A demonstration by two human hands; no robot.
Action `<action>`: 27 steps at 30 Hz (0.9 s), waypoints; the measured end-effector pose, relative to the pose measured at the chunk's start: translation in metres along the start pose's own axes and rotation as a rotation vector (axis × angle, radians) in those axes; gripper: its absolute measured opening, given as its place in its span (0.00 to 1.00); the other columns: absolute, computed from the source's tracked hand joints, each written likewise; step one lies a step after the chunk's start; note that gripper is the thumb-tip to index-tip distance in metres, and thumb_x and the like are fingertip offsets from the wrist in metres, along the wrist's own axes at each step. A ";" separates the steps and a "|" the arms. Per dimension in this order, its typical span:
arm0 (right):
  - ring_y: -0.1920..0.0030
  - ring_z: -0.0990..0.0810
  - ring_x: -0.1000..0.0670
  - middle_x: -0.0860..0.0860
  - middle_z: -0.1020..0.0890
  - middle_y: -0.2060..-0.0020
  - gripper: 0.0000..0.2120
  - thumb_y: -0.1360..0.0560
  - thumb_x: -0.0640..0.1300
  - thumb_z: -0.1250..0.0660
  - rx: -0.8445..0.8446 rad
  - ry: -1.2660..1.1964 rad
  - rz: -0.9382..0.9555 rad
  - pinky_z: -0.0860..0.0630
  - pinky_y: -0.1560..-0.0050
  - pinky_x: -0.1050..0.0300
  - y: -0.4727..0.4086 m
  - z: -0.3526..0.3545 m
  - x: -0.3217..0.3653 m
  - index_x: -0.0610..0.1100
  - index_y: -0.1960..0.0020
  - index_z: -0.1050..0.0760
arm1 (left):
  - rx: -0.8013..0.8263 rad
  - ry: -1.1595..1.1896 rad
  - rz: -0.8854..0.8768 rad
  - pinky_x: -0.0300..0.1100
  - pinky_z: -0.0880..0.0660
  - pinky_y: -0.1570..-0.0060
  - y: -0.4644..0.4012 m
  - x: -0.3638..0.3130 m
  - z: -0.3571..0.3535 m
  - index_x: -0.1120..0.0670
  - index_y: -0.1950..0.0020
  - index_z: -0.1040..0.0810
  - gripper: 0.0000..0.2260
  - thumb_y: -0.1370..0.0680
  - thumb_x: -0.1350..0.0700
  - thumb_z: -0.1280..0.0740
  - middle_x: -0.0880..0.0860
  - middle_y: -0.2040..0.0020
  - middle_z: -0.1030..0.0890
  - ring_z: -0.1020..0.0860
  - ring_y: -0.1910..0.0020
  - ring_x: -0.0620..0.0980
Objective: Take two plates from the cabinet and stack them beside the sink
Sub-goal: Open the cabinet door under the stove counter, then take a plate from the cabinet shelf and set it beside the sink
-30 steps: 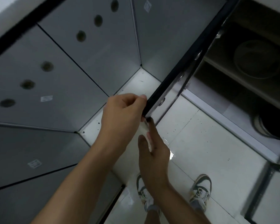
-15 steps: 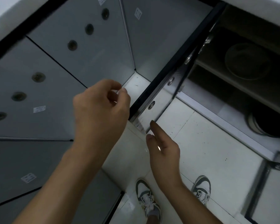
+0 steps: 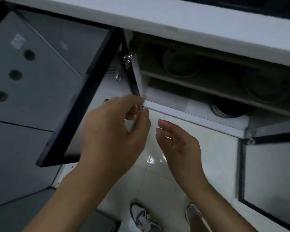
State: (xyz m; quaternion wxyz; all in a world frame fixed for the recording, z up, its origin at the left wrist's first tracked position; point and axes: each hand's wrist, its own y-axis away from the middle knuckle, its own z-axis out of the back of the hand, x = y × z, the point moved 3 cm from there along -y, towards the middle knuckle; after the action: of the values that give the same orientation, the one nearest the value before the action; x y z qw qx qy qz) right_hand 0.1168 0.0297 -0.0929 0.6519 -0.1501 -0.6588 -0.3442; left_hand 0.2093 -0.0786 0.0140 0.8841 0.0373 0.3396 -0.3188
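The cabinet (image 3: 187, 114) under the white counter stands with both doors swung out. On its upper shelf lie a round plate (image 3: 181, 64) and a second plate (image 3: 266, 86) further right, both dim. A stack of plates (image 3: 228, 109) sits on the lower shelf. My left hand (image 3: 114, 136) hovers in front of the cabinet's lower left corner, fingers loosely curled and holding nothing. My right hand (image 3: 179, 144) is beside it, fingers apart and empty, just short of the white bottom rail. Neither hand touches a plate.
The black-framed left door (image 3: 70, 111) hangs wide to the left, against grey cabinet fronts (image 3: 23, 81). The right door (image 3: 271, 173) juts out at lower right. The white counter edge (image 3: 191, 22) overhangs the shelves. My shoes (image 3: 144, 218) stand on the glossy tiled floor.
My left hand has let go of the left door's edge, and the door has swung wide to the left. Both hands have moved toward the cabinet's inside, which now fills the view.
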 end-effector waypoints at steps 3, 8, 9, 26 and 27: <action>0.49 0.20 0.61 0.54 0.17 0.48 0.14 0.26 0.43 0.32 -0.060 0.075 -0.018 0.27 0.52 0.74 -0.015 0.054 -0.007 0.49 0.41 0.21 | 0.120 -0.078 -0.063 0.32 0.26 0.63 -0.010 -0.021 -0.053 0.54 0.45 0.19 0.11 0.25 0.52 0.33 0.48 0.58 0.18 0.24 0.64 0.40; 0.48 0.21 0.59 0.57 0.19 0.47 0.17 0.27 0.47 0.32 -0.162 0.270 -0.041 0.27 0.50 0.72 -0.038 0.149 -0.035 0.51 0.39 0.23 | 0.270 -0.221 -0.112 0.47 0.21 0.63 -0.024 -0.045 -0.148 0.54 0.46 0.19 0.12 0.27 0.52 0.31 0.52 0.58 0.16 0.19 0.62 0.53; 0.48 0.22 0.60 0.57 0.19 0.46 0.17 0.27 0.48 0.32 -0.179 0.328 -0.042 0.27 0.49 0.71 -0.042 0.168 -0.042 0.51 0.38 0.23 | 0.304 -0.279 -0.142 0.47 0.21 0.64 -0.027 -0.049 -0.166 0.54 0.47 0.19 0.12 0.27 0.52 0.32 0.53 0.59 0.16 0.19 0.62 0.55; 0.42 0.22 0.42 0.41 0.21 0.39 0.21 0.25 0.47 0.34 -0.306 0.857 -0.149 0.25 0.42 0.53 -0.119 0.359 -0.130 0.39 0.35 0.25 | 0.475 -0.650 -0.635 0.41 0.35 0.66 -0.085 -0.071 -0.354 0.54 0.47 0.22 0.14 0.25 0.47 0.38 0.54 0.59 0.20 0.22 0.62 0.54; 0.43 0.21 0.42 0.40 0.20 0.40 0.20 0.25 0.47 0.34 -0.323 0.860 -0.144 0.25 0.44 0.54 -0.123 0.362 -0.134 0.39 0.36 0.25 | 0.474 -0.646 -0.649 0.41 0.34 0.65 -0.091 -0.067 -0.361 0.53 0.46 0.23 0.14 0.25 0.46 0.39 0.53 0.58 0.20 0.22 0.62 0.53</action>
State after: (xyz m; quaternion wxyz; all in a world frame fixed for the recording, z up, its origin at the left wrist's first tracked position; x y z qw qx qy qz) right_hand -0.2222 0.2102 -0.2219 0.8088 -0.0471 -0.2753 -0.5176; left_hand -0.0905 -0.0126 -0.2071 0.7669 0.0288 -0.0384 -0.6400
